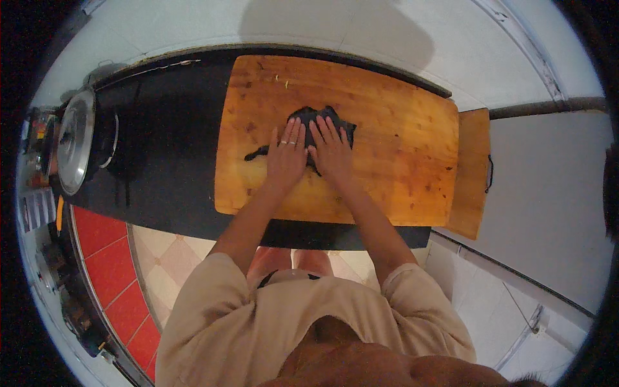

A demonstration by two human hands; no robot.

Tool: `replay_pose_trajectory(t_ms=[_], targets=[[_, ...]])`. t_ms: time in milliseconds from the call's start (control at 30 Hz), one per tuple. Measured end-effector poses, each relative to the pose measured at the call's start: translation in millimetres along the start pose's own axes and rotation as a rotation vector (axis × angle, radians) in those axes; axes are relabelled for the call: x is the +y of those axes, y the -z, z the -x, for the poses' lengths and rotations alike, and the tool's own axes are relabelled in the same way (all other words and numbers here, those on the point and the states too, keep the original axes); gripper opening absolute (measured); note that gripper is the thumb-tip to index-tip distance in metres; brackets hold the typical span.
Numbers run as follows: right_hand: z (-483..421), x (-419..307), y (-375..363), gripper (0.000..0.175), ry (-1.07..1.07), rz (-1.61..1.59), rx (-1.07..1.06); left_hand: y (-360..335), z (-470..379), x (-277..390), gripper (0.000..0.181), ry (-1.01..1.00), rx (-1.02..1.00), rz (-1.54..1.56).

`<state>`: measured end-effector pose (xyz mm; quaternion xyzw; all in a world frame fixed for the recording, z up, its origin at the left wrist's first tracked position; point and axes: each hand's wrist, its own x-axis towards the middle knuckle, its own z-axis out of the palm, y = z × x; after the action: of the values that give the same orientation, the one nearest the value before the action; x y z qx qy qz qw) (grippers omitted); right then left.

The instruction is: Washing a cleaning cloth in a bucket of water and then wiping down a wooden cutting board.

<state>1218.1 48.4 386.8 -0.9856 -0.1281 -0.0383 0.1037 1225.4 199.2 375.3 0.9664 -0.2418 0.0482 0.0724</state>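
Observation:
A crumpled black cloth (309,113) lies on a large wooden board (401,169), with a thin strip of it trailing to the left. My left hand (286,157) rests palm down on the cloth's left part, a ring on one finger. Beside it, my right hand (332,152) is laid flat over the right part. Both hands point away from me, fingers extended and partly spread, and neither grips the fabric. The cloth's middle is hidden beneath them.
The board sits on a black countertop (164,159). At the far left is a metal lid (77,140) over a dark pot. Small pale scraps (286,84) lie near the board's back edge. A wooden panel with a black handle (471,179) adjoins its right side. A wall (193,24) runs behind.

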Motion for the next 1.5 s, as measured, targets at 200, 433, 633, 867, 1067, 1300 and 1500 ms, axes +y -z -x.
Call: replay_pose_trajectory(t_ms=[200, 433, 633, 867, 1067, 1300, 1500], targets=[[-64, 13, -12, 0.055, 0.049, 0.058, 0.053, -1, -52, -33, 0.058, 0.08, -0.008, -0.075], [-133, 16, -29, 0.055, 0.04, 0.082, 0.105, -15, -106, -81, 0.053, 0.059, 0.1, -0.12], [-172, 10, -37, 0.055, -0.016, 0.067, 0.102, -17, -135, -111, 0.051, 0.04, 0.113, -0.123], [-176, -7, -44, 0.054, -0.11, 0.071, 0.083, -9, -140, -131, 0.05, -0.096, 0.026, -0.12], [-162, -38, -41, 0.052, -0.117, -0.021, 0.045, -9, -111, -143, 0.046, -0.065, 0.014, -0.098], [-113, -63, -39, 0.05, 0.014, -0.051, 0.048, 5, -36, -119, 0.047, -0.015, 0.005, -0.172], [-44, -91, -15, 0.051, 0.143, -0.058, -0.067, 15, 41, -98, 0.049, 0.008, -0.081, -0.092]])
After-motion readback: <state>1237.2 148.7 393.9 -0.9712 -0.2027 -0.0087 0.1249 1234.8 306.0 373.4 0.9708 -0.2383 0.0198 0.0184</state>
